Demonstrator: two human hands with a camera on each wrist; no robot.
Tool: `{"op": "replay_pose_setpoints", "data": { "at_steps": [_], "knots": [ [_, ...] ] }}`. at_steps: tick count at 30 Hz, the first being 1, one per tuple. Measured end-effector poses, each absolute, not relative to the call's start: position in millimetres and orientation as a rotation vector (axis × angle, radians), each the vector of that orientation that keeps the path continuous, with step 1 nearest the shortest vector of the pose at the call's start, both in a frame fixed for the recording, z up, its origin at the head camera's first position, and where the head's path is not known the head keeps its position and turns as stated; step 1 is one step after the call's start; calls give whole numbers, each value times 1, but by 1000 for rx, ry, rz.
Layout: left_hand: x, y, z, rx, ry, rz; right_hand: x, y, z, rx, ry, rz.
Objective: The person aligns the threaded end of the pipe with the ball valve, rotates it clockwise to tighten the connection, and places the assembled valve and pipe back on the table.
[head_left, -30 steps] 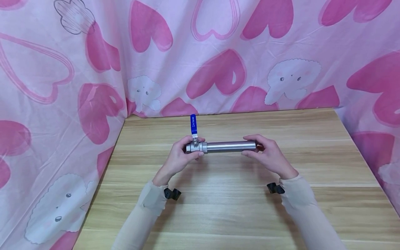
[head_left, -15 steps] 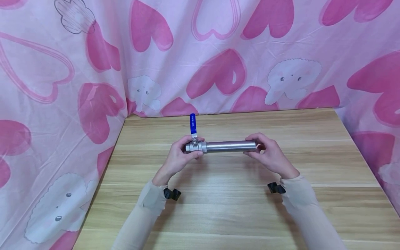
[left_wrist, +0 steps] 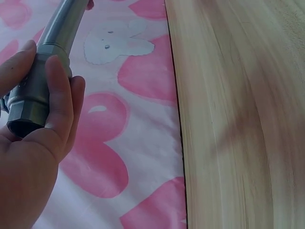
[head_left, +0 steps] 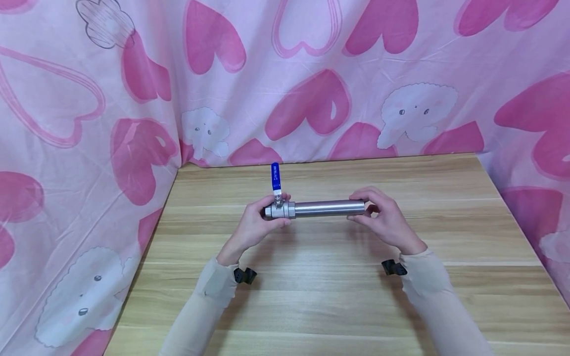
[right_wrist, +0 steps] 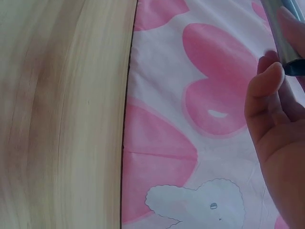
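A steel ball valve (head_left: 279, 210) with a blue lever handle (head_left: 275, 176) is joined to the left end of a smooth metal pipe (head_left: 329, 208). Both are held level over the table. My left hand (head_left: 251, 226) grips the valve body, thumb on its near side and fingers behind; the lever points away from me. In the left wrist view the valve's open hex end (left_wrist: 28, 117) faces the palm. My right hand (head_left: 388, 222) pinches the pipe's right end between thumb and fingers. The right wrist view catches the dark open pipe end (right_wrist: 293, 66) beside the curled fingers.
A wood-grain table (head_left: 329, 306) lies below. Pink cloth (head_left: 307, 99) printed with hearts and white cartoon animals hangs along its back, left and right edges. Small black cameras (head_left: 394, 267) are strapped at the sleeve cuffs.
The right fingertips have slid slightly right, toward the pipe's end. My left thumb has dropped a little lower on the valve's near side. Valve and pipe have barely moved.
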State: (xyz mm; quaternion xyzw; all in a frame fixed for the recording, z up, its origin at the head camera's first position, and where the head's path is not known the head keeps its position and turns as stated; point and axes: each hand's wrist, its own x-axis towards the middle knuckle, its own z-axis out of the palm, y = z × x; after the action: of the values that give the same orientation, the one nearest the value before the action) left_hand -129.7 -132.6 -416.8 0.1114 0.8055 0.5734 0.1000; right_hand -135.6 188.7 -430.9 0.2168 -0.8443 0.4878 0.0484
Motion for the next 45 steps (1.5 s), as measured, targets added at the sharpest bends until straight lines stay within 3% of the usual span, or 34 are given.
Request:
{"op": "replay_pose_setpoints", "data": {
  "at_steps": [45],
  "knots": [
    [-130, -132, -420, 401, 2457, 1635, -135, 190, -435, 626, -2676, 1505]
  ]
}}
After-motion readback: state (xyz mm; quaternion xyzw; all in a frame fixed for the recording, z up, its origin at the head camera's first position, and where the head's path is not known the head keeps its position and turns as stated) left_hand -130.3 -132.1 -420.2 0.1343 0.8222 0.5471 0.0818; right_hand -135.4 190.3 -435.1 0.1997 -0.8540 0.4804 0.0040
